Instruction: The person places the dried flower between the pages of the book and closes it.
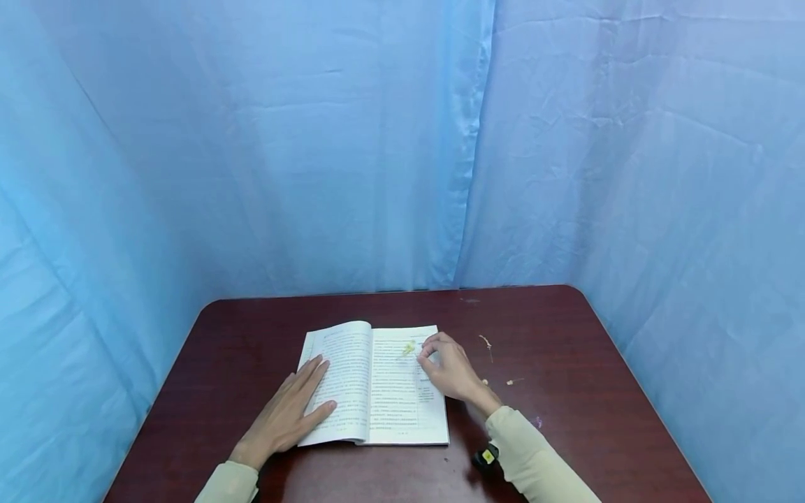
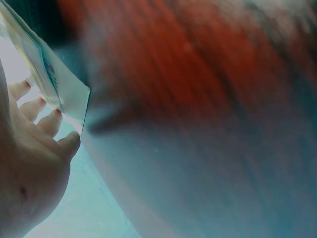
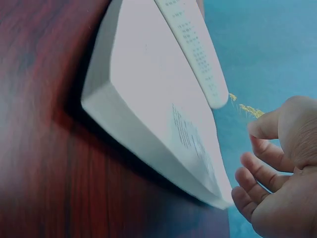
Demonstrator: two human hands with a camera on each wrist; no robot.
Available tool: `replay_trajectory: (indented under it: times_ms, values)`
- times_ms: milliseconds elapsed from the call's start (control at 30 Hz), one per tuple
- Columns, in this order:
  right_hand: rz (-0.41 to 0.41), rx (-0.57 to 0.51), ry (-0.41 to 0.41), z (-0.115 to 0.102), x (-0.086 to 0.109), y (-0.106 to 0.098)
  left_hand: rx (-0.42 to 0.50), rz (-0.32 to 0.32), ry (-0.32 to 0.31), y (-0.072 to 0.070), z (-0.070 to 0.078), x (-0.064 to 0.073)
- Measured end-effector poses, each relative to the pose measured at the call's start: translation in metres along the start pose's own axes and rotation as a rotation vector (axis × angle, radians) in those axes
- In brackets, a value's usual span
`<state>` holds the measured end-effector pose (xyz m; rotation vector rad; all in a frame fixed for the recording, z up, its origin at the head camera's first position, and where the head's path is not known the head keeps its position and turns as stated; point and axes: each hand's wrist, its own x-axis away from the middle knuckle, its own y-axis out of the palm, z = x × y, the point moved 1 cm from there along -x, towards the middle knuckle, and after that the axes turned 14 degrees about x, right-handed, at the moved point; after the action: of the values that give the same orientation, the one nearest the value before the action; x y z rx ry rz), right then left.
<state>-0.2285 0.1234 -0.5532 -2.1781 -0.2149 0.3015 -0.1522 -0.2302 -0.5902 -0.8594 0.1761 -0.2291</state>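
An open book with printed pages lies on the dark table. My left hand rests on its left page, fingers spread and fairly straight; in the left wrist view the fingertips lie at the edge of the pages. Over the right page's outer edge, my right hand pinches a small yellow dried flower sprig between thumb and forefinger. The sprig's yellow head sticks out past the fingertips in the right wrist view, with the other fingers loosely bent. The pinched end is hidden by the fingertips.
Right of the book lie a thin pale dried sprig, a small pale flower and a purple bit. A black device with a yellow label sits at my right sleeve. Blue curtains surround the table.
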Motion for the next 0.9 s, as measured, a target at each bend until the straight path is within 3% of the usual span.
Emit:
replay_trajectory:
  times_ms: [267, 467, 667, 900]
  values:
    - [-0.007, -0.009, -0.063, -0.017, -0.002, 0.021, 0.004, -0.005, -0.003, -0.003, -0.003, 0.001]
    - [0.084, -0.014, -0.174, -0.007, -0.006, 0.044, -0.001, -0.005, -0.003, -0.003, -0.005, 0.004]
    - [0.103, 0.005, -0.117, 0.003, -0.011, 0.065, -0.004, 0.005, 0.007, -0.004, -0.006, 0.004]
    - [0.115, 0.058, -0.087, -0.014, -0.011, 0.065, 0.001, 0.025, 0.03, -0.006, -0.004, 0.006]
